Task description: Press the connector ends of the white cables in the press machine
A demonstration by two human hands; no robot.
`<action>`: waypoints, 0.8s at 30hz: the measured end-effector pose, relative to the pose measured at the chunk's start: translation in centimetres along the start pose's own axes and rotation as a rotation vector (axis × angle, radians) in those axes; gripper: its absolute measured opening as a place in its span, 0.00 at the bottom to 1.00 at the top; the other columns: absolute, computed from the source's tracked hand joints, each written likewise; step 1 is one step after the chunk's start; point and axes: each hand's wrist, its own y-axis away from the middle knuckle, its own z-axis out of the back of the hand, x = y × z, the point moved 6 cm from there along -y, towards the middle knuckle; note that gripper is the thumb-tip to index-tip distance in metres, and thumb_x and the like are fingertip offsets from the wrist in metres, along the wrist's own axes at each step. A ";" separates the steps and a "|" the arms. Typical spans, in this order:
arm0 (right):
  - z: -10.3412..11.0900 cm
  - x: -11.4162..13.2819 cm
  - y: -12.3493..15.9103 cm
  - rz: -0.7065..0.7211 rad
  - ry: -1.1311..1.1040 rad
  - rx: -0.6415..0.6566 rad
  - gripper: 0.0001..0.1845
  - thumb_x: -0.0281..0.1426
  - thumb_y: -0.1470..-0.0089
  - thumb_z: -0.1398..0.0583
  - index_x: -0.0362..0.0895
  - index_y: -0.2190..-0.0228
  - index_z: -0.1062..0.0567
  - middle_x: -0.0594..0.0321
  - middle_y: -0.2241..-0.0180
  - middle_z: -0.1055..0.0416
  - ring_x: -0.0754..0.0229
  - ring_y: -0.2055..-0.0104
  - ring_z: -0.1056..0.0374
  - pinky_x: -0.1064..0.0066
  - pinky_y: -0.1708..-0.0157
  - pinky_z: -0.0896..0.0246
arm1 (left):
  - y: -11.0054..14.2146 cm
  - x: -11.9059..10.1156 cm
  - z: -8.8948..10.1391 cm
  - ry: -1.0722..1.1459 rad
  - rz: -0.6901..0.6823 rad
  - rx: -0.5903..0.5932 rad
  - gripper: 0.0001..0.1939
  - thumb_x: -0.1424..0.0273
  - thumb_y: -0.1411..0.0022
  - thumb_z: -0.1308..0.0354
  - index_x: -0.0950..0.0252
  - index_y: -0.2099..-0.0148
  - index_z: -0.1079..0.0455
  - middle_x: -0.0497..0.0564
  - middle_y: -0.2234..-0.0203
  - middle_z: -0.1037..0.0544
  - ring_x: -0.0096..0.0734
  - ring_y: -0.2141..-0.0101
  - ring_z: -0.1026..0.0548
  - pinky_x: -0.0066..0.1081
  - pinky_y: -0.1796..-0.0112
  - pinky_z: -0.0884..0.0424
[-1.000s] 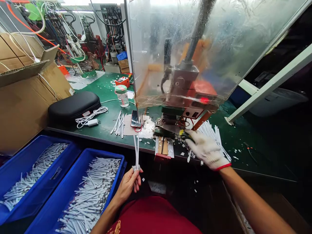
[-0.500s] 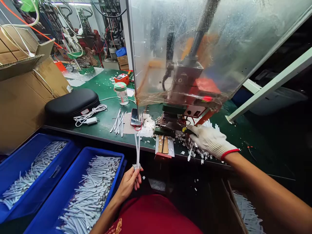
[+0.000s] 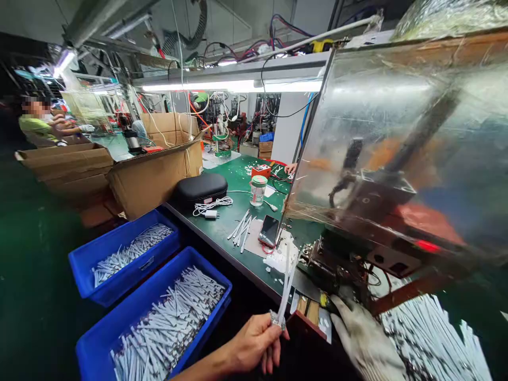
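At 6 o'clock my left hand (image 3: 254,344) pinches white flat cables (image 3: 284,283) by a silver metal collar (image 3: 277,319). At 5 o'clock my right hand (image 3: 367,341), in a white knit glove and cut off by the frame, lies beside a yellow-tipped tool (image 3: 323,300); I cannot tell whether it grips. Two blue plastic crates (image 3: 99,283) (image 3: 89,352) of white cables sit around 8 o'clock. A scratched clear plastic shield (image 3: 381,143) at 2 o'clock blocks most of a metal press (image 3: 337,267).

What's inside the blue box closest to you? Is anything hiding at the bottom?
The blue plastic bin is piled with white flat strips, maybe cables, lying every which way. The pile covers the bottom, so nobody can see what's down there.
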 end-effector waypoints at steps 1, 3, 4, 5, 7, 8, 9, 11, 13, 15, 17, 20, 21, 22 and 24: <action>0.8 0.3 0.1 -0.045 -0.047 -0.008 0.23 0.42 0.41 0.49 0.46 0.54 0.22 0.50 0.54 0.27 0.44 0.55 0.30 0.54 0.55 0.34 | -0.3 -0.2 -0.6 -0.001 -0.002 0.026 0.33 0.40 0.45 0.49 0.68 0.58 0.35 0.45 0.84 0.31 0.22 0.88 0.36 0.21 0.87 0.40; 2.9 1.5 0.3 -0.162 -0.212 0.007 0.24 0.47 0.42 0.48 0.50 0.55 0.21 0.53 0.54 0.26 0.45 0.54 0.30 0.54 0.53 0.35 | -0.9 -0.4 -2.0 -0.013 0.003 0.093 0.34 0.39 0.46 0.49 0.67 0.57 0.35 0.45 0.83 0.31 0.22 0.88 0.36 0.21 0.86 0.40; 3.8 2.5 0.3 -0.209 -0.340 0.051 0.24 0.49 0.43 0.48 0.52 0.54 0.21 0.55 0.54 0.26 0.46 0.53 0.30 0.56 0.53 0.34 | -1.2 -0.3 -2.8 -0.024 0.006 0.131 0.34 0.39 0.46 0.49 0.67 0.57 0.34 0.45 0.83 0.31 0.22 0.88 0.36 0.21 0.86 0.40; 4.5 3.7 0.3 -0.245 -0.495 0.110 0.25 0.50 0.43 0.48 0.53 0.54 0.22 0.56 0.54 0.26 0.47 0.53 0.30 0.60 0.52 0.34 | -1.4 -0.3 -3.5 -0.035 0.010 0.169 0.34 0.40 0.46 0.48 0.67 0.57 0.33 0.46 0.83 0.30 0.22 0.87 0.36 0.21 0.85 0.40; 5.6 6.1 0.2 -0.300 -0.803 0.237 0.25 0.51 0.44 0.46 0.50 0.55 0.21 0.57 0.56 0.25 0.50 0.53 0.30 0.65 0.53 0.34 | -1.8 -0.3 -4.7 -0.053 0.023 0.241 0.33 0.40 0.46 0.48 0.67 0.58 0.32 0.46 0.83 0.30 0.22 0.87 0.36 0.21 0.84 0.41; 5.8 7.0 0.1 -0.335 -0.927 0.300 0.26 0.52 0.45 0.44 0.48 0.57 0.20 0.57 0.58 0.24 0.51 0.55 0.29 0.67 0.55 0.33 | -1.9 -0.3 -5.2 -0.056 0.035 0.272 0.33 0.40 0.46 0.47 0.67 0.59 0.32 0.47 0.83 0.30 0.22 0.86 0.35 0.21 0.84 0.41; 5.9 7.7 0.1 -0.386 -1.023 0.352 0.27 0.53 0.47 0.43 0.46 0.59 0.20 0.56 0.62 0.24 0.52 0.60 0.28 0.69 0.61 0.31 | -2.0 -0.3 -5.6 -0.055 0.050 0.296 0.33 0.40 0.47 0.47 0.67 0.59 0.32 0.47 0.83 0.30 0.22 0.86 0.35 0.21 0.84 0.41; 5.5 8.2 0.3 -0.512 -1.159 0.422 0.28 0.55 0.51 0.40 0.42 0.64 0.20 0.58 0.72 0.26 0.58 0.72 0.31 0.71 0.74 0.35 | -1.9 -0.5 -5.9 -0.059 0.089 0.323 0.33 0.40 0.48 0.46 0.67 0.59 0.32 0.47 0.83 0.30 0.23 0.86 0.35 0.22 0.84 0.40; 4.8 8.4 0.5 -0.595 -1.257 0.448 0.27 0.54 0.53 0.37 0.41 0.69 0.22 0.61 0.79 0.31 0.63 0.79 0.38 0.74 0.80 0.41 | -1.7 -0.8 -6.0 -0.074 0.135 0.347 0.33 0.40 0.48 0.47 0.67 0.59 0.32 0.47 0.83 0.30 0.24 0.86 0.34 0.23 0.84 0.40; 4.4 8.3 0.6 -0.644 -1.319 0.407 0.25 0.52 0.54 0.35 0.40 0.73 0.25 0.63 0.81 0.33 0.66 0.80 0.40 0.75 0.80 0.43 | -1.4 -0.9 -5.9 -0.101 0.170 0.377 0.33 0.40 0.46 0.48 0.67 0.57 0.33 0.46 0.83 0.30 0.24 0.87 0.34 0.24 0.84 0.39; 4.1 8.1 0.8 -0.676 -1.353 0.351 0.24 0.50 0.53 0.35 0.40 0.74 0.27 0.63 0.81 0.33 0.66 0.80 0.39 0.76 0.80 0.43 | -1.2 -0.9 -5.8 -0.133 0.177 0.383 0.34 0.40 0.45 0.49 0.67 0.56 0.33 0.45 0.83 0.30 0.23 0.88 0.35 0.24 0.84 0.38; 3.7 7.9 0.6 -0.709 -1.399 0.293 0.23 0.49 0.51 0.36 0.40 0.74 0.28 0.63 0.81 0.33 0.67 0.80 0.39 0.77 0.81 0.44 | -1.6 -0.5 -5.7 -0.124 0.201 0.331 0.34 0.41 0.45 0.48 0.68 0.55 0.34 0.45 0.83 0.29 0.23 0.87 0.34 0.24 0.84 0.37; 3.5 7.8 0.5 -0.719 -1.415 0.285 0.23 0.49 0.51 0.36 0.40 0.74 0.28 0.64 0.81 0.33 0.67 0.81 0.39 0.77 0.82 0.45 | -1.8 -0.3 -5.8 -0.099 0.218 0.310 0.34 0.41 0.45 0.47 0.69 0.55 0.35 0.46 0.83 0.28 0.25 0.86 0.32 0.24 0.83 0.37; 3.2 7.5 0.3 -0.731 -1.432 0.277 0.22 0.48 0.51 0.36 0.40 0.73 0.28 0.64 0.81 0.33 0.68 0.81 0.40 0.78 0.82 0.46 | -2.0 -0.2 -5.9 -0.067 0.234 0.288 0.33 0.42 0.45 0.47 0.69 0.55 0.35 0.48 0.82 0.27 0.26 0.85 0.30 0.24 0.83 0.36; 2.4 6.9 -0.1 -0.755 -1.476 0.270 0.22 0.47 0.53 0.35 0.40 0.73 0.27 0.65 0.81 0.34 0.69 0.82 0.41 0.78 0.83 0.48 | -2.4 -0.2 -6.2 -0.005 0.249 0.253 0.32 0.44 0.45 0.45 0.69 0.56 0.35 0.51 0.80 0.24 0.30 0.82 0.25 0.24 0.81 0.34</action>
